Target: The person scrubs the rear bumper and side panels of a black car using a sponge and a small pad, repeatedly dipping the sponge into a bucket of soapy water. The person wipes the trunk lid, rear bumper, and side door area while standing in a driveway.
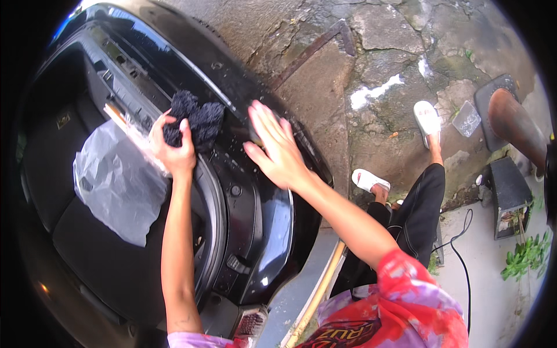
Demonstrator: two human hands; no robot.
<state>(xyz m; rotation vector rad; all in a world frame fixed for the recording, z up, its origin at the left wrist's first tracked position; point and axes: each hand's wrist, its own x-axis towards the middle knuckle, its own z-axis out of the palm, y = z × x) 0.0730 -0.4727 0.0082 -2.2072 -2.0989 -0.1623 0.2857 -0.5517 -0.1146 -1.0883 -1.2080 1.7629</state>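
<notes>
A dark, fluffy microfibre cloth (200, 119) lies bunched on the sill of a black car's (290, 124) open boot. My left hand (173, 145) is closed on the cloth's near left edge, thumb and forefinger curled against it. To its right, my right hand (277, 148) is spread flat over the bumper, fingers stretched out and slightly blurred. Whatever lies under that palm is hidden. A crumpled translucent grey plastic bag (119, 182) rests in the boot, left of my left wrist. Clear wrapping with a pale, orange-tipped edge (125, 123) sits between the bag and the sill.
Cracked wet concrete (386, 29) spreads beyond the bumper, with a rusty metal angle (316, 49) set in it. My feet wear white slippers (427, 118). At the right stand a post (513, 116), a dark block (510, 191) and a plant (527, 258); a black cable (458, 249) trails nearby.
</notes>
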